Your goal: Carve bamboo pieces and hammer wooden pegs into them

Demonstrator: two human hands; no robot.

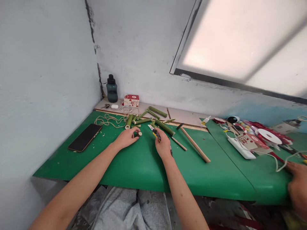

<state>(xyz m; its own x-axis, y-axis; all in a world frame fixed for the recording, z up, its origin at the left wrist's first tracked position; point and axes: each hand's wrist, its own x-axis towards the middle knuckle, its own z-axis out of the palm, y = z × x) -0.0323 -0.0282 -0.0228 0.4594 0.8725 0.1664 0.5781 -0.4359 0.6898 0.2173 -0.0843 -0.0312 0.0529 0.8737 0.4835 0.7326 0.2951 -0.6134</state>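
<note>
My left hand (pixel 126 138) rests low over the green tabletop, its fingers closed around a short bamboo piece (pixel 139 134) whose pale cut end faces right. In my right hand (pixel 163 144) is a utility knife (pixel 154 131); its blade points up and left, toward the bamboo. The two hands are a little apart, and the blade is not touching the piece. Just beyond them lie several green bamboo tubes, among them a thick bamboo tube (pixel 165 127) near my right hand and an upright-looking bamboo tube (pixel 129 121) behind my left.
A hammer (pixel 195 144) and a thin stick (pixel 179 143) lie to the right. On the left are a phone (pixel 85 137) and twine (pixel 109 119). A water bottle (pixel 112 89) and red-white box (pixel 131 100) stand behind. Another person's hand (pixel 297 185) is at far right, near a power strip (pixel 241 148).
</note>
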